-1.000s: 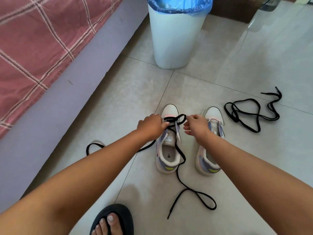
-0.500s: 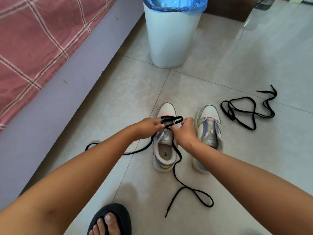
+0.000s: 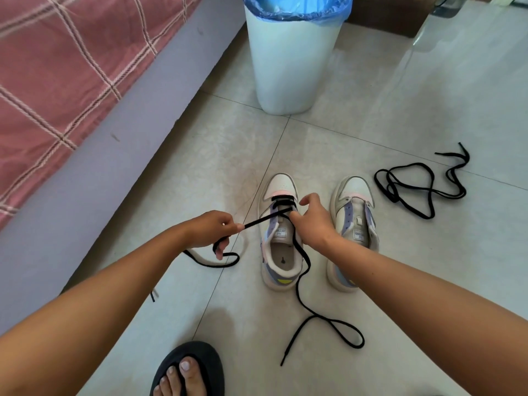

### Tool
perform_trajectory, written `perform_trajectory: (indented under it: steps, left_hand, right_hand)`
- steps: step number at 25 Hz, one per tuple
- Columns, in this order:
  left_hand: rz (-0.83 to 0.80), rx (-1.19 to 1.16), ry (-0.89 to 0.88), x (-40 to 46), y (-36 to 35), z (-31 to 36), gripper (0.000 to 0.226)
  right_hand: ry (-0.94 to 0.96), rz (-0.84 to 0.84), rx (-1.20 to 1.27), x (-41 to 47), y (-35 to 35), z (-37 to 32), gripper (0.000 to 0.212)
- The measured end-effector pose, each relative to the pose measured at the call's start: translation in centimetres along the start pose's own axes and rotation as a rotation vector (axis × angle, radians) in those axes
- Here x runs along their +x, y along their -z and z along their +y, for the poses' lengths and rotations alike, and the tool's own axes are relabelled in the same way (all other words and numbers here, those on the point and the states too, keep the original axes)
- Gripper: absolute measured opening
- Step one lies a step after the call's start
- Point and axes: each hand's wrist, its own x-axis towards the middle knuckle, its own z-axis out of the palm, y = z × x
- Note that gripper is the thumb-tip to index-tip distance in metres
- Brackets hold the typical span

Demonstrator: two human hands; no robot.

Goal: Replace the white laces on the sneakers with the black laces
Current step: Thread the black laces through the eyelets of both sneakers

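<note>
1. Two flat black woven laces are in play: one black lace (image 3: 265, 220) is threaded through the lowest eyelets of the left white-and-lilac low-top sneaker (image 3: 281, 238), its ends trailing over the floor on both sides; the spare black lace (image 3: 420, 187) lies in loose loops on the tile, just beyond the unlaced right white-and-lilac sneaker (image 3: 355, 224).
2. Left hand (image 3: 213, 228) has its fingers curled round the lace, drawing it taut out to the shoe's side. Right hand (image 3: 310, 220) rests on the left sneaker's tongue area, thumb raised; whether its fingertips pinch the lace I cannot tell.
3. Handling, as a judgement: the lace is light, limp and likely to twist, so hold it near the stiff tip to feed eyelets. The sneaker is light and may slide on the glossy pale floor tiles (image 3: 371, 95); steady it by the collar.
4. Room: open tile lies ahead and right; the white plastic bin with blue liner (image 3: 291, 61) stands beyond the toes, the grey bed base (image 3: 100, 172) runs along the left, and a black-sandalled foot (image 3: 188, 370) sits near.
</note>
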Motion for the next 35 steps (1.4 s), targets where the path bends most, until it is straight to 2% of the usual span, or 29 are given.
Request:
perform_trajectory:
  steps: [6, 9, 12, 15, 17, 18, 20, 22, 24, 27, 28, 30, 33, 35]
  left_hand:
    - [-0.108, -0.053, 0.016, -0.4, 0.2, 0.1, 0.03]
    - [0.006, -0.053, 0.029, -0.5, 1.1, -0.2, 0.029]
    - [0.127, -0.118, -0.013, -0.3, 1.7, -0.3, 0.028]
    - [0.105, -0.243, -0.022, -0.8, 2.8, -0.4, 0.028]
    - [0.043, -0.346, -0.025, -1.5, 4.1, -0.4, 0.029]
    - [0.033, -0.391, -0.034, -1.8, 4.7, -0.4, 0.029]
    - [0.032, -0.444, -0.063, -2.5, 5.5, 0.0, 0.03]
    - [0.016, -0.458, -0.097, -3.0, 5.6, 0.6, 0.028]
    - [0.007, -0.46, -0.125, -3.4, 5.4, 1.3, 0.025]
    - [0.004, -0.447, -0.153, -4.1, 5.6, 1.7, 0.024]
    - [0.007, -0.444, -0.149, -4.3, 5.8, 1.5, 0.025]
    - [0.028, -0.441, -0.129, -4.8, 6.3, 0.4, 0.029]
    - [0.064, -0.416, -0.05, -5.3, 6.9, -2.6, 0.024]
    - [0.083, -0.407, 0.011, -5.6, 7.1, -4.8, 0.023]
  right_hand:
    - [0.089, 0.003, -0.19, 0.2, 0.0, -0.2, 0.023]
    - [0.121, 0.01, -0.234, 0.2, -0.1, -0.2, 0.021]
    - [0.071, -0.019, -0.195, 0.2, 0.0, -0.1, 0.027]
    - [-0.004, -0.073, -0.193, 0.3, 0.6, 0.3, 0.038]
    - [0.031, -0.061, -0.209, 0.2, 0.9, 0.3, 0.042]
    - [0.115, -0.04, -0.273, 0.1, 1.0, 0.1, 0.042]
    - [0.406, 0.014, -0.503, -0.2, 1.0, -0.7, 0.042]
    - [0.658, -0.014, -0.66, -0.4, 0.2, -2.2, 0.044]
    - [0.792, -0.039, -0.692, -0.9, -1.2, -4.5, 0.04]
    - [0.972, 0.127, -0.626, -1.6, -2.9, -6.9, 0.019]
    - [0.913, 0.169, -0.569, -1.4, -2.8, -7.1, 0.02]
    - [0.607, 0.204, -0.362, -0.2, -1.4, -7.3, 0.026]
    - [0.074, 0.248, 0.146, 2.5, 2.2, -6.4, 0.025]
    - [-0.166, 0.238, 0.411, 3.9, 4.7, -5.4, 0.023]
